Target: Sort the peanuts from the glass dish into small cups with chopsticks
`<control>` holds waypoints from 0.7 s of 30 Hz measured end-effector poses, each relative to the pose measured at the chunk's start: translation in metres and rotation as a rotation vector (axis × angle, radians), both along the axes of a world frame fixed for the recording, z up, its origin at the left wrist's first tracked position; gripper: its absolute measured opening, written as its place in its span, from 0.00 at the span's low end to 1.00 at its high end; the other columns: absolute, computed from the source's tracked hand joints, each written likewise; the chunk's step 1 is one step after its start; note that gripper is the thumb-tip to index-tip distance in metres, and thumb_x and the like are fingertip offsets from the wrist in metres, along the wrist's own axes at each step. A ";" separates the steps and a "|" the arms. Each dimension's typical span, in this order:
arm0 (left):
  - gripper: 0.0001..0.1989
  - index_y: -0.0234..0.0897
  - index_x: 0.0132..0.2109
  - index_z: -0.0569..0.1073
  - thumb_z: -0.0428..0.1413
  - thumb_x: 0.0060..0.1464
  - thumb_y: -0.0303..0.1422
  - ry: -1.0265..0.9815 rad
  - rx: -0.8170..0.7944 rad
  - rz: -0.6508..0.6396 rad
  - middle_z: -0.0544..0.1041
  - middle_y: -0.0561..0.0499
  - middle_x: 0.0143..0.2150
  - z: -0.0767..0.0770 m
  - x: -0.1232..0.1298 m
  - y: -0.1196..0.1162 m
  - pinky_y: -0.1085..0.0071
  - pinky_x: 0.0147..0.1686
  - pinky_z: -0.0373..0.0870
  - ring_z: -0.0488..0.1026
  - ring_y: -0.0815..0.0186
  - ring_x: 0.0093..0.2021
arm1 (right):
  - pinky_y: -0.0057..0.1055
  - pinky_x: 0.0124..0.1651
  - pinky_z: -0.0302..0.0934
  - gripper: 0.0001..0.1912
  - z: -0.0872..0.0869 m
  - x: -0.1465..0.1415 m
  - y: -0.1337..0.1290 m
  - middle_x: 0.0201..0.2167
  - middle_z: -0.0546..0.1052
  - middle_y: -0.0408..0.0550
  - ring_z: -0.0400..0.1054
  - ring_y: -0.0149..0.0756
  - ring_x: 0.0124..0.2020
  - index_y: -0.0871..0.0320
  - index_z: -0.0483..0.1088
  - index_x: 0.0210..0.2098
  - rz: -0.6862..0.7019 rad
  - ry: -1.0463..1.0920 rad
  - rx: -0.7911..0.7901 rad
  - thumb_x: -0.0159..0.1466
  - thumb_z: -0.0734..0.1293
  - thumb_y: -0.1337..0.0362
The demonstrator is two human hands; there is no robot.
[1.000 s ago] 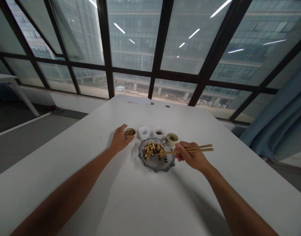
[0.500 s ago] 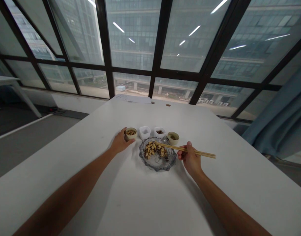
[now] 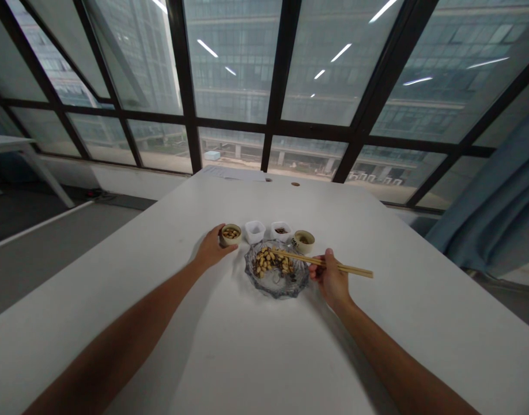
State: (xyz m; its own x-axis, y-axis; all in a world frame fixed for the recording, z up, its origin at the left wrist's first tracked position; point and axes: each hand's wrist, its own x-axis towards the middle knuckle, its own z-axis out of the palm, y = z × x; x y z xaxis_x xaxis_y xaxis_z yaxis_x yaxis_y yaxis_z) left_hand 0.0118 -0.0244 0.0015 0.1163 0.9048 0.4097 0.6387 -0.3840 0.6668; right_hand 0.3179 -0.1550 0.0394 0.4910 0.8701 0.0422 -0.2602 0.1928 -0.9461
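Observation:
My left hand is closed around the left side of a small round cup that stands on the table with light brown nuts in it. In my right hand is a pair of wooden chopsticks, pointing left. Their tips reach over a scalloped glass bowl and lie at the pile of nuts, which look like pistachios or peanuts. Dark seeds are mixed in among them. Whether the tips pinch a nut I cannot tell.
Behind the bowl stand a white square dish, a second white dish with dark seeds, and a round cup with greenish contents. Papers lie at the far edge of the white table, before the windows.
My right hand and the chopsticks have shifted slightly left, the tips staying at the nuts. My left hand keeps its hold on the cup.

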 end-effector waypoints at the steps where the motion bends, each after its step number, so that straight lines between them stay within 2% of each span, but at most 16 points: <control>1: 0.40 0.38 0.61 0.64 0.67 0.43 0.44 -0.002 0.003 -0.004 0.73 0.40 0.58 0.000 0.000 0.000 0.57 0.58 0.68 0.71 0.54 0.58 | 0.27 0.13 0.55 0.31 0.001 0.000 -0.001 0.13 0.71 0.43 0.62 0.31 0.12 0.58 0.68 0.23 -0.013 -0.032 0.009 0.48 0.71 0.33; 3: 0.40 0.37 0.61 0.63 0.67 0.43 0.44 0.000 0.013 -0.019 0.73 0.40 0.59 0.000 0.000 0.000 0.57 0.59 0.68 0.71 0.54 0.58 | 0.29 0.14 0.57 0.30 0.002 0.000 -0.006 0.14 0.72 0.44 0.63 0.32 0.12 0.57 0.68 0.24 -0.054 -0.167 0.052 0.55 0.66 0.33; 6: 0.40 0.39 0.61 0.63 0.67 0.42 0.44 0.009 0.035 -0.045 0.72 0.41 0.60 -0.001 -0.001 0.000 0.55 0.60 0.67 0.70 0.53 0.59 | 0.32 0.21 0.63 0.28 0.003 0.003 -0.019 0.17 0.75 0.46 0.67 0.35 0.16 0.56 0.72 0.26 -0.059 -0.606 0.201 0.65 0.60 0.39; 8: 0.40 0.40 0.61 0.64 0.67 0.42 0.43 0.017 0.049 -0.060 0.72 0.42 0.60 -0.002 -0.001 0.000 0.55 0.60 0.66 0.69 0.53 0.60 | 0.32 0.26 0.66 0.27 0.002 0.006 -0.027 0.19 0.77 0.48 0.71 0.36 0.20 0.54 0.74 0.26 0.037 -0.948 0.340 0.66 0.60 0.41; 10: 0.40 0.40 0.61 0.64 0.67 0.42 0.43 0.024 0.060 -0.066 0.71 0.42 0.61 -0.002 -0.001 0.000 0.55 0.60 0.66 0.68 0.53 0.61 | 0.33 0.30 0.68 0.25 0.000 0.007 -0.031 0.23 0.79 0.50 0.74 0.38 0.24 0.53 0.76 0.27 0.160 -1.175 0.457 0.66 0.61 0.42; 13: 0.40 0.39 0.61 0.64 0.67 0.43 0.43 0.026 0.072 -0.066 0.71 0.42 0.61 -0.004 -0.002 0.000 0.56 0.61 0.66 0.69 0.53 0.61 | 0.34 0.34 0.71 0.24 -0.004 0.006 -0.031 0.26 0.80 0.52 0.76 0.40 0.29 0.52 0.77 0.31 0.254 -1.322 0.551 0.67 0.59 0.44; 17: 0.40 0.39 0.61 0.63 0.67 0.43 0.43 0.020 0.067 -0.063 0.71 0.42 0.61 -0.004 -0.002 0.000 0.56 0.61 0.66 0.69 0.53 0.61 | 0.35 0.35 0.72 0.23 -0.005 0.005 -0.029 0.25 0.80 0.52 0.76 0.40 0.30 0.52 0.78 0.33 0.239 -1.409 0.635 0.69 0.58 0.46; 21: 0.40 0.40 0.62 0.63 0.67 0.43 0.43 0.017 0.069 -0.062 0.71 0.42 0.61 -0.002 -0.002 -0.001 0.55 0.61 0.66 0.69 0.53 0.60 | 0.34 0.32 0.72 0.23 -0.002 0.005 -0.030 0.25 0.81 0.51 0.76 0.40 0.28 0.53 0.78 0.32 0.212 -1.378 0.656 0.69 0.59 0.47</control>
